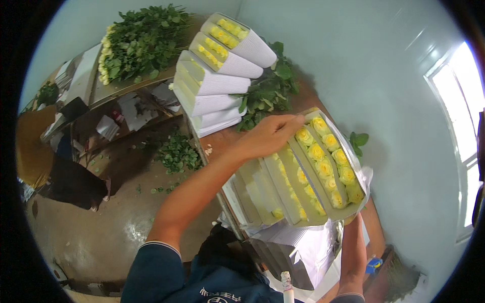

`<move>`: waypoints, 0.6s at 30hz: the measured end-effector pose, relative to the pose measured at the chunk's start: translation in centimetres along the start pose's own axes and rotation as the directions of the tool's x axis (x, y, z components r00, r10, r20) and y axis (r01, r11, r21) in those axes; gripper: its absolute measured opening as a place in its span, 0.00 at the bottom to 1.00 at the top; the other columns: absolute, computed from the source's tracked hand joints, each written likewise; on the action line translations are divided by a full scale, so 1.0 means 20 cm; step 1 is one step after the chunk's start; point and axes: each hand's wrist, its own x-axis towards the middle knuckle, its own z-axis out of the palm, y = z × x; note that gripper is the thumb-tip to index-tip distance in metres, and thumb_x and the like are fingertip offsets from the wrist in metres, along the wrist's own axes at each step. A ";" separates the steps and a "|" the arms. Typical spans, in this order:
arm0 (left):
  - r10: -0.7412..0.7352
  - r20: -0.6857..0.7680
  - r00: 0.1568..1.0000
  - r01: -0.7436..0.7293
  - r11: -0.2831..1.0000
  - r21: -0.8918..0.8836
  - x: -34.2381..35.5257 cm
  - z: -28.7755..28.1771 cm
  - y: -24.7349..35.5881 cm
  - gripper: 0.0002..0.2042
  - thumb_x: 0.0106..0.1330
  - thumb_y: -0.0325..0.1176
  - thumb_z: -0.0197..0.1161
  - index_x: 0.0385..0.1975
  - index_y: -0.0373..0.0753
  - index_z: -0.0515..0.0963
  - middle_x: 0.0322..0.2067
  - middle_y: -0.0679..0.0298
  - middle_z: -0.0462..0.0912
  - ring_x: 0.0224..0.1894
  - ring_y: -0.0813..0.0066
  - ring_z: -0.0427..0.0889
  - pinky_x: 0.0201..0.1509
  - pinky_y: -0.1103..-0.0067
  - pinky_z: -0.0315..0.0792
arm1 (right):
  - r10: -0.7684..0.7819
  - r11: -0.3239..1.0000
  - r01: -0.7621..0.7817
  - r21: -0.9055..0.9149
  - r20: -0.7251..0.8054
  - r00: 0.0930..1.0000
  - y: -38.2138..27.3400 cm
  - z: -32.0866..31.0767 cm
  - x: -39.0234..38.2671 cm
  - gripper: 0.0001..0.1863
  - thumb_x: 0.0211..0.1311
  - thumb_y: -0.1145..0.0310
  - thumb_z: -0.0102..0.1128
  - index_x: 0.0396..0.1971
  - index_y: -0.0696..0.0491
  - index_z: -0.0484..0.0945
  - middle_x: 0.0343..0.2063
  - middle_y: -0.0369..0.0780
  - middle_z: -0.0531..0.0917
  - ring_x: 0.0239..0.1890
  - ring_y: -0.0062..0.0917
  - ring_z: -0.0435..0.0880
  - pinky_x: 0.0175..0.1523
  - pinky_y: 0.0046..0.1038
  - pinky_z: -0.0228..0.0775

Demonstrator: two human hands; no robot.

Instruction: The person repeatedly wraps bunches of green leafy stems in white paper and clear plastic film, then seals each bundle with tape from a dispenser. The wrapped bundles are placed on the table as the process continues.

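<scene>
A bunch of yellow roses (323, 156) stands in rows between cardboard sheets in front of me, blooms facing up. At the upper left corner of its cardboard wrap (365, 174), my left hand (275, 135) is closed on the edge. My right forearm (353, 247) runs up under the lower right end of this bunch, which hides the hand and its fingers. More wrapped yellow roses (291, 189) sit against it on the left, below my left forearm. White and silvery wrapping (303, 247) lies closer to my body.
Several finished-looking corrugated rose bunches (227, 68) lean in a row at the table's far end, leaves beside them. A pile of pale roses (146, 45) covers a back-left bench. A person (60, 166) stands left. Leaf litter (179, 151) lies on the floor. The wall is right.
</scene>
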 end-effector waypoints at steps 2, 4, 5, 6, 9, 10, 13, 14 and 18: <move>0.077 -0.109 0.991 -0.083 0.995 -0.052 0.00 -0.07 -0.06 0.23 0.80 0.48 0.54 0.57 0.31 0.79 0.49 0.62 0.85 0.52 0.79 0.79 0.58 0.78 0.73 | -0.013 0.999 0.015 0.042 -0.045 0.999 0.00 -0.07 0.02 0.14 0.75 0.64 0.59 0.40 0.60 0.85 0.28 0.33 0.83 0.25 0.16 0.78 0.29 0.21 0.70; 0.147 -0.299 0.943 -0.178 0.981 -0.079 -0.01 -0.21 -0.10 0.22 0.79 0.46 0.58 0.58 0.31 0.78 0.50 0.60 0.85 0.52 0.77 0.80 0.58 0.77 0.73 | -0.015 0.994 0.024 0.106 -0.087 0.996 0.00 -0.16 0.04 0.14 0.75 0.64 0.59 0.40 0.60 0.85 0.28 0.33 0.83 0.25 0.16 0.78 0.29 0.21 0.70; 0.222 -0.409 0.885 -0.194 0.975 0.111 0.02 -0.31 -0.13 0.22 0.77 0.45 0.60 0.58 0.30 0.78 0.51 0.56 0.85 0.54 0.73 0.82 0.59 0.75 0.74 | -0.011 0.991 0.025 0.128 -0.108 0.994 -0.04 -0.25 0.03 0.14 0.75 0.64 0.59 0.40 0.60 0.85 0.28 0.33 0.83 0.25 0.16 0.78 0.29 0.21 0.70; 0.318 -0.500 0.806 -0.173 0.933 0.314 0.06 -0.44 -0.18 0.23 0.76 0.44 0.63 0.58 0.30 0.78 0.52 0.53 0.85 0.55 0.69 0.83 0.59 0.73 0.74 | -0.006 0.986 0.023 0.163 -0.107 0.994 -0.09 -0.30 0.04 0.14 0.75 0.63 0.60 0.42 0.59 0.84 0.30 0.34 0.85 0.25 0.16 0.79 0.29 0.21 0.71; 0.485 -0.677 0.553 0.094 0.772 0.629 0.14 -0.71 -0.25 0.20 0.69 0.37 0.68 0.56 0.31 0.77 0.48 0.45 0.84 0.54 0.50 0.83 0.58 0.64 0.75 | -0.124 0.969 0.158 0.190 -0.178 0.976 -0.38 -0.26 0.06 0.13 0.74 0.61 0.63 0.42 0.56 0.84 0.31 0.39 0.88 0.26 0.17 0.82 0.29 0.20 0.73; 0.531 -0.687 0.497 0.166 0.718 0.675 0.17 -0.76 -0.25 0.20 0.68 0.36 0.68 0.55 0.32 0.78 0.45 0.45 0.84 0.52 0.48 0.83 0.57 0.63 0.75 | -0.139 0.960 0.174 0.220 -0.168 0.976 -0.45 -0.23 0.08 0.13 0.74 0.61 0.63 0.42 0.56 0.84 0.31 0.38 0.88 0.25 0.17 0.82 0.29 0.20 0.73; 0.553 -0.646 0.526 0.196 0.661 0.725 0.25 -0.84 -0.26 0.19 0.66 0.35 0.70 0.54 0.36 0.78 0.43 0.46 0.83 0.49 0.46 0.82 0.52 0.61 0.75 | -0.192 0.937 0.220 0.271 -0.125 0.973 -0.74 -0.13 0.17 0.12 0.75 0.62 0.62 0.41 0.55 0.84 0.29 0.37 0.87 0.24 0.16 0.82 0.29 0.19 0.72; 0.526 -0.634 0.566 0.193 0.664 0.723 0.27 -0.86 -0.27 0.20 0.65 0.35 0.70 0.55 0.36 0.78 0.43 0.47 0.83 0.49 0.47 0.82 0.52 0.61 0.75 | -0.222 0.940 0.240 0.244 -0.099 0.970 -0.83 -0.09 0.18 0.12 0.75 0.61 0.63 0.41 0.56 0.84 0.29 0.37 0.87 0.24 0.15 0.80 0.29 0.18 0.69; 0.582 -0.552 0.597 0.168 0.582 0.796 0.35 -0.87 -0.28 0.21 0.64 0.33 0.71 0.55 0.39 0.78 0.39 0.52 0.85 0.45 0.49 0.82 0.55 0.60 0.70 | -0.328 0.935 0.317 0.159 0.052 0.943 -1.14 0.12 0.24 0.14 0.74 0.60 0.63 0.42 0.58 0.83 0.30 0.37 0.86 0.24 0.14 0.79 0.30 0.18 0.69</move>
